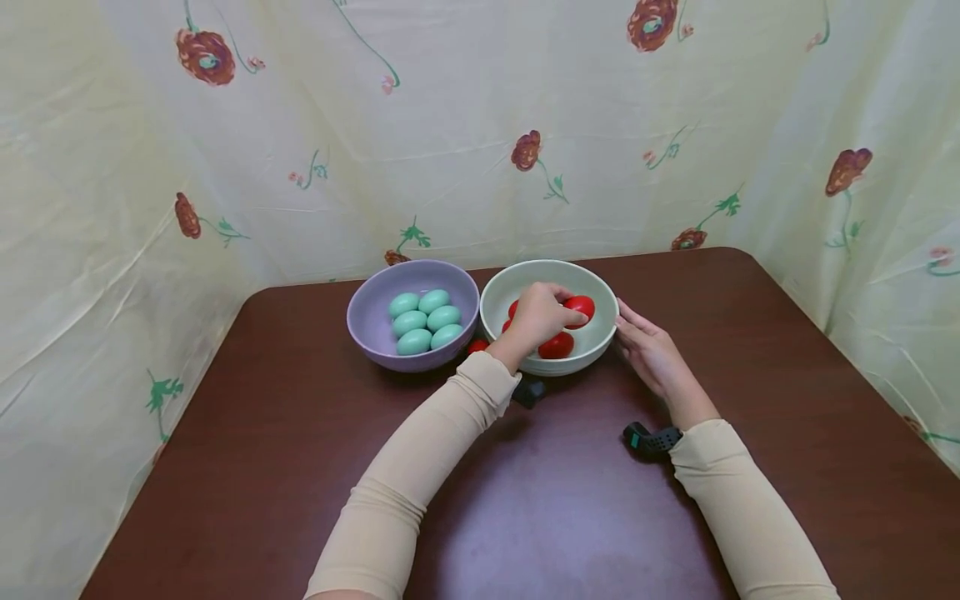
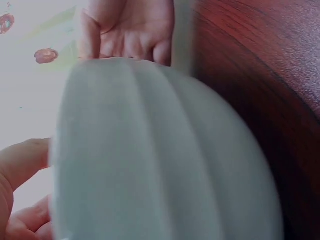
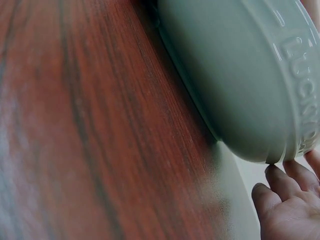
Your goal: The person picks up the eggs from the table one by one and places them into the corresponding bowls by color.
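In the head view my left hand reaches over the pale green bowl and pinches a red egg between thumb and fingers. Below it in the bowl lie more red eggs, one of them a red egg near the front wall; my hand partly hides others. My right hand touches the bowl's right side with straight fingers. The right wrist view shows those fingertips against the bowl's outer wall, below raised lettering. The bowl's outside covers most of the left wrist view, hiding the pinched egg.
Left of the green bowl stands a purple bowl with several turquoise eggs. Another red egg shows between the bowls, partly behind my left forearm. The brown table ends at a flowered curtain.
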The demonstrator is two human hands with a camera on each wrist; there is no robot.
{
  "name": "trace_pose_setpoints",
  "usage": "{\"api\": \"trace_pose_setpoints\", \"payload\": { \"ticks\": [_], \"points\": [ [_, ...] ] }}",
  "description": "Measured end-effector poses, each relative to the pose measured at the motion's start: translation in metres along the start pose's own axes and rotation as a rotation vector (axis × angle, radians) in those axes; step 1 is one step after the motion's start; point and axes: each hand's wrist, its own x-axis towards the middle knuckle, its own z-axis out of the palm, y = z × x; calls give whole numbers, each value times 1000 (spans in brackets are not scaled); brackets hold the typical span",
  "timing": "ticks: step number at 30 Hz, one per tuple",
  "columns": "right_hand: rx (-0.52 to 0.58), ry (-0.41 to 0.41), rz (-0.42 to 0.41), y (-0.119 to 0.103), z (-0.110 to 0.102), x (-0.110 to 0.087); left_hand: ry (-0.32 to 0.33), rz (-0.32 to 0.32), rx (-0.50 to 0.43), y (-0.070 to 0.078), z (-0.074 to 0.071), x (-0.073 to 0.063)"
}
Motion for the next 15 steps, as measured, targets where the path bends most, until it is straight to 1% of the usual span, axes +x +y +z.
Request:
{"api": "trace_pose_setpoints", "payload": {
  "ticks": [3,6,11,15],
  "points": [
    [1,-16,-13,0,-1,0,10,12,10,-1,3,2],
    [12,-29,-20,0,-2,1,18,11,17,-2,5,4],
    [8,-22,-15,1,-2,1,19,6,52,-3,10,5],
    [9,-20,-10,0,-2,1,15,7,61,-4,14,5]
  ]
}}
